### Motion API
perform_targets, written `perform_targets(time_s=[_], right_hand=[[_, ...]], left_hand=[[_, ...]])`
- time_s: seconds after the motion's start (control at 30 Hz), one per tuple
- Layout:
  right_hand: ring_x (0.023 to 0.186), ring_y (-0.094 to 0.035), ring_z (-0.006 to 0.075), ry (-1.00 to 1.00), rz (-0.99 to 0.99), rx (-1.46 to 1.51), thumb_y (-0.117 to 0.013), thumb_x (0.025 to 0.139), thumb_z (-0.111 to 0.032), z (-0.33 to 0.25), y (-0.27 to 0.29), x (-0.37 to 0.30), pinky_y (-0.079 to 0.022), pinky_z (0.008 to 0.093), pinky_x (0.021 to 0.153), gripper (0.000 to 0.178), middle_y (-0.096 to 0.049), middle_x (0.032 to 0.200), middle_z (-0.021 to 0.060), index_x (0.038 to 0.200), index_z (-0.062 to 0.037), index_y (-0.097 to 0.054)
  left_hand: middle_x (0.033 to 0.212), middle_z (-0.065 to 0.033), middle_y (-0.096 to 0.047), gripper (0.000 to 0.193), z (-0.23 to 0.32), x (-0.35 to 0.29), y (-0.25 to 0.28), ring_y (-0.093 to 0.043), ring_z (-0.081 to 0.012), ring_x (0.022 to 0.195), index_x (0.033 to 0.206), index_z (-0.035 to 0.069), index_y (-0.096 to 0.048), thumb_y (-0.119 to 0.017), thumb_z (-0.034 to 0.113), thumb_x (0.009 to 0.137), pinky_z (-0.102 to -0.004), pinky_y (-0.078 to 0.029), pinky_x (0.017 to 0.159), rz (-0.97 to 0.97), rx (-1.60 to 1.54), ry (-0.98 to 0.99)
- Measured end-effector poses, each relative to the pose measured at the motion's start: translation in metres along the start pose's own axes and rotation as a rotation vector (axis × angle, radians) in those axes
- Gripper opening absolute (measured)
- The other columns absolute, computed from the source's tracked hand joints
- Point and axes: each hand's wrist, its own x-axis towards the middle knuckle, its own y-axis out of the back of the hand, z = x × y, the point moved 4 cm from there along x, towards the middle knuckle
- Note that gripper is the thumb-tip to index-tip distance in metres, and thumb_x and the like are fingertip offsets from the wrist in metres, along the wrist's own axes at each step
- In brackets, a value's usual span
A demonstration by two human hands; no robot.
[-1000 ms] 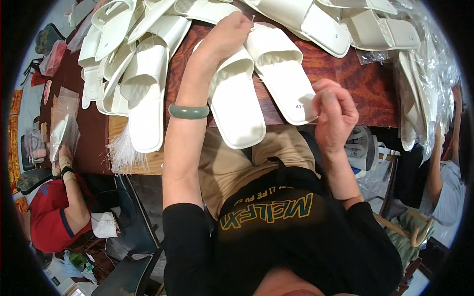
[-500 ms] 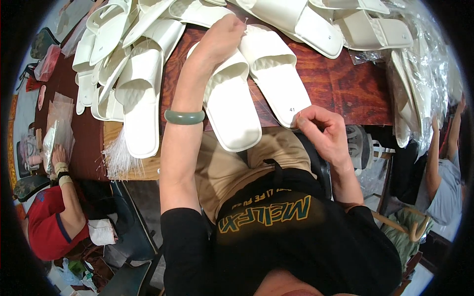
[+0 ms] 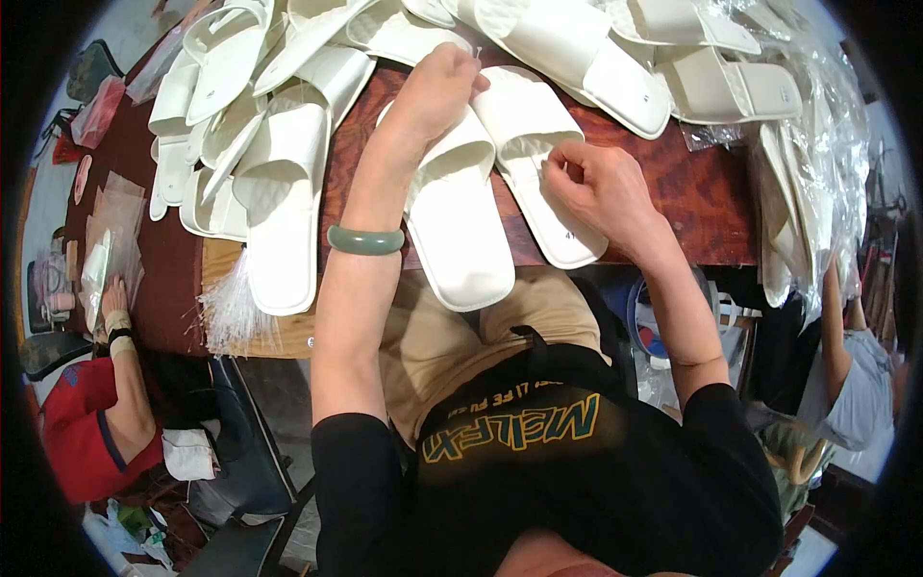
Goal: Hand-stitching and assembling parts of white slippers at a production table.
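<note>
Two white slippers lie side by side in front of me with their heels toward me, the left slipper and the right slipper. My left hand, with a green bangle on its wrist, is closed at the toe end of the left slipper. A tiny clear tip stands up beside its fingers; what they pinch is hidden. Over the footbed of the right slipper, just below its strap, my right hand is curled with thumb and fingers together. Anything between them is too small to make out.
More white slippers are heaped at left and along the far side of the reddish table. A bundle of clear plastic strands hangs at the left edge. Bagged slippers stand at right. Other people sit on both sides.
My right hand has moved from the heel of the right slipper up and away from me, toward its strap. My left hand stays at the toe end.
</note>
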Motion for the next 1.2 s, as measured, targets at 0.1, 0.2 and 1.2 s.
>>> perform_targets(time_s=[0.1, 0.2, 1.2], right_hand=[[0.055, -0.059, 0.0322, 0.124, 0.101, -0.108, -0.059, 0.081, -0.019, 0.005, -0.008, 0.009, -0.046, 0.0402, 0.052, 0.016, -0.060, 0.063, 0.0140, 0.076, -0.0038, -0.063], [0.053, -0.059, 0.0301, 0.268, 0.206, -0.172, -0.060, 0.081, -0.018, 0.010, -0.014, 0.010, -0.045, 0.0396, 0.048, 0.014, -0.060, 0.061, 0.0120, 0.077, -0.0050, -0.062], [0.063, -0.050, 0.0027, -0.041, -0.026, 0.941, -0.060, 0.089, -0.018, 0.006, -0.032, 0.107, -0.042, 0.0182, 0.058, 0.022, -0.060, 0.072, -0.0030, 0.099, 0.0009, -0.066]], left_hand=[[0.092, -0.0127, -0.062, 0.022, 0.001, 0.000, 0.001, -0.056, -0.0148, 0.081, 0.099, -0.006, -0.052, -0.045, 0.015, 0.094, -0.0261, -0.046, 0.075, -0.017, -0.074, 0.031], [0.094, -0.0133, -0.063, 0.022, 0.000, 0.002, 0.000, -0.057, -0.0160, 0.083, 0.101, -0.006, -0.053, -0.046, 0.014, 0.094, -0.0271, -0.046, 0.075, -0.042, -0.086, 0.064], [0.085, -0.0080, -0.062, 0.012, 0.021, -0.012, 0.024, -0.055, -0.0091, 0.070, 0.096, -0.002, -0.054, -0.051, 0.009, 0.092, -0.0204, -0.044, 0.062, 0.351, -0.423, -0.092]])
